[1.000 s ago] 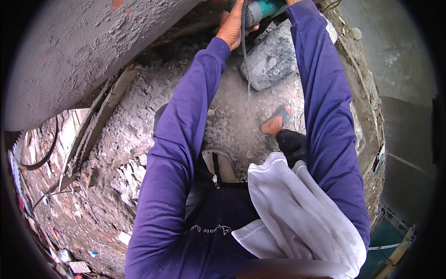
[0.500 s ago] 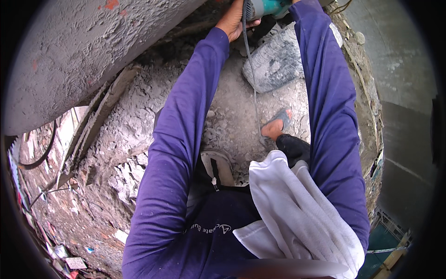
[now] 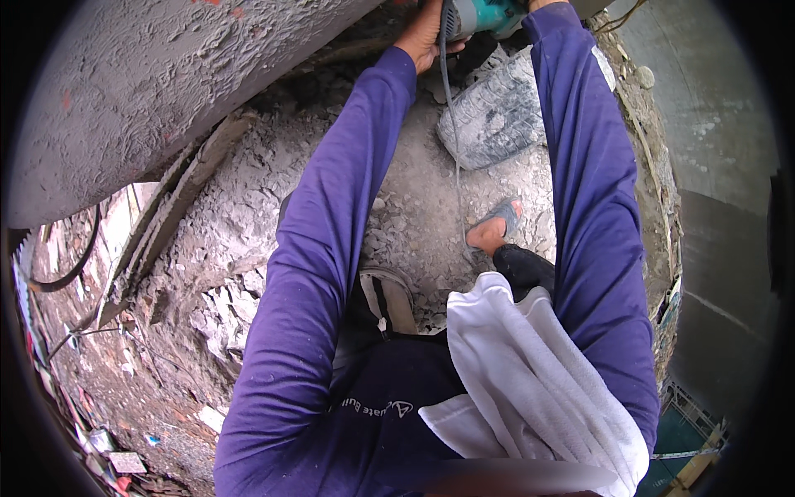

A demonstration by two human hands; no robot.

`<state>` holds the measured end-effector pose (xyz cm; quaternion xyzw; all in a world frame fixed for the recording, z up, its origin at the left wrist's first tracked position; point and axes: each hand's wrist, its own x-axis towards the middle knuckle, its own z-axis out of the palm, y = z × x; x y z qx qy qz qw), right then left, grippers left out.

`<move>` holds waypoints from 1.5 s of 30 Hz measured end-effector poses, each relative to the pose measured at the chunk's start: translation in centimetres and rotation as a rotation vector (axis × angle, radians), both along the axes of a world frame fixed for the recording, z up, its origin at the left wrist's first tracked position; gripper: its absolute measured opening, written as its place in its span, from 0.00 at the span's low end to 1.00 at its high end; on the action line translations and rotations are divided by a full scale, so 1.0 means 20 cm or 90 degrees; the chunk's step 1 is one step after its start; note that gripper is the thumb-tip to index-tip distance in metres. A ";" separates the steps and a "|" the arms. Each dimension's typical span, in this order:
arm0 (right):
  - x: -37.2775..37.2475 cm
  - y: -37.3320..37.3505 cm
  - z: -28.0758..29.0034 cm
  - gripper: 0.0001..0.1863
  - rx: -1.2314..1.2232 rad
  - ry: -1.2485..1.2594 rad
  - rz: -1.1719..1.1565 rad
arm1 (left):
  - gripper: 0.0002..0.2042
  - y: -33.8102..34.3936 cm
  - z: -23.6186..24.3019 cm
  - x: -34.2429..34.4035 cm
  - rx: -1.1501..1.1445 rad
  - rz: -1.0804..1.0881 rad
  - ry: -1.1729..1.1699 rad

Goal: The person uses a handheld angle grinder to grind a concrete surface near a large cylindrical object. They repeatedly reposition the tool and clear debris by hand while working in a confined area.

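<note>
At the top edge, a teal power tool (image 3: 495,15) with a grey vented end is partly cut off, so its working tip is out of sight. My left hand (image 3: 426,37) is closed around the grey end, fingers curling underneath. Only the wrist and a bit of my right hand (image 3: 546,3) show beside the tool's right side; its fingers are hidden. A grey cord (image 3: 451,108) hangs from the tool past my left hand to the ground. Just below the tool lies a dusty, rounded concrete block (image 3: 493,116).
A big rough grey concrete cylinder (image 3: 166,91) slants across the upper left, with wooden planks (image 3: 178,211) leaning beneath it. Broken rubble (image 3: 232,315) covers the ground. My sandalled foot (image 3: 493,232) stands near the cord. A white towel (image 3: 530,373) hangs on my front. Grey concrete (image 3: 720,166) lies right.
The whole view has shifted slightly, so the tool, hands and block sit a little lower and further right. Both arms keep nearly the same pose, and my left hand keeps its hold.
</note>
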<state>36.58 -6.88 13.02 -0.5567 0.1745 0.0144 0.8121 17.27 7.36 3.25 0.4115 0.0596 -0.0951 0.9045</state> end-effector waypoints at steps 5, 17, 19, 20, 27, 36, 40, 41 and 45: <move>-0.08 0.02 0.02 0.09 0.005 0.003 0.007 | 0.31 0.03 0.03 -0.01 0.046 0.023 -0.057; -0.15 0.08 0.04 0.09 -0.046 0.013 -0.004 | 0.24 0.08 -0.05 0.06 -0.035 -0.043 -0.080; -0.13 0.06 0.04 0.09 -0.044 0.021 0.001 | 0.24 0.07 -0.08 0.08 -0.018 -0.044 -0.089; -0.13 0.05 0.03 0.09 -0.051 0.021 0.008 | 0.24 0.07 -0.07 0.08 -0.009 -0.044 -0.094; -0.13 0.02 0.01 0.07 -0.048 0.007 0.041 | 0.31 0.11 0.01 -0.01 0.134 -0.036 -0.005; -0.28 0.13 0.06 0.14 -0.097 0.001 -0.020 | 0.35 0.21 0.09 -0.09 0.306 -0.046 0.027; -0.30 0.10 0.03 0.17 -0.116 -0.023 -0.033 | 0.39 0.23 0.14 -0.04 0.544 -0.058 -0.167; -0.31 0.08 0.03 0.17 -0.114 -0.033 -0.021 | 0.41 0.22 0.15 -0.02 0.595 -0.053 -0.212; -0.40 0.12 0.04 0.16 -0.203 0.004 0.001 | 0.46 0.23 0.13 0.01 0.737 -0.055 -0.238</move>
